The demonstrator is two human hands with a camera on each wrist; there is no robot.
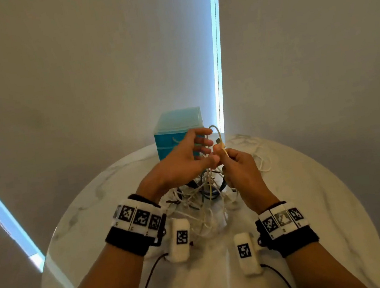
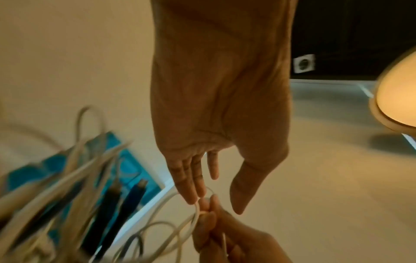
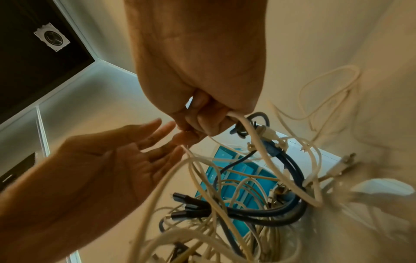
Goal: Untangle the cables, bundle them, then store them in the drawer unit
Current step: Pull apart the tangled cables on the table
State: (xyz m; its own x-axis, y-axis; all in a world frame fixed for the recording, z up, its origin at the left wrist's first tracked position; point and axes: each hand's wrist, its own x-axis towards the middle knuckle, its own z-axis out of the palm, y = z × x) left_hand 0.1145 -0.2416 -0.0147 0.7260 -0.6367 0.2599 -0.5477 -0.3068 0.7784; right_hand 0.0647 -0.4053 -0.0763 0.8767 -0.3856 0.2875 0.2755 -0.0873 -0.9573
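A tangle of white, blue and black cables [image 1: 203, 195] lies in the middle of the round white table [image 1: 312, 200]; it fills the lower right wrist view as the cable tangle [image 3: 247, 204]. Above it, my right hand [image 1: 221, 151] pinches one white cable [image 1: 216, 133] near its plug and holds it up. Its curled fingers [image 3: 202, 121] grip that white cable [image 3: 249, 131]. My left hand [image 1: 206, 146] is beside it, fingers straight and spread, fingertips [image 2: 193, 195] at the cable loop. The teal drawer unit [image 1: 177, 126] stands behind the hands.
More loose white cable [image 1: 260, 154] lies on the table at the back right. Grey roller blinds hang close behind the table. The round table edge [image 1: 58, 233] curves near on both sides. A wall socket [image 2: 303, 63] shows in the left wrist view.
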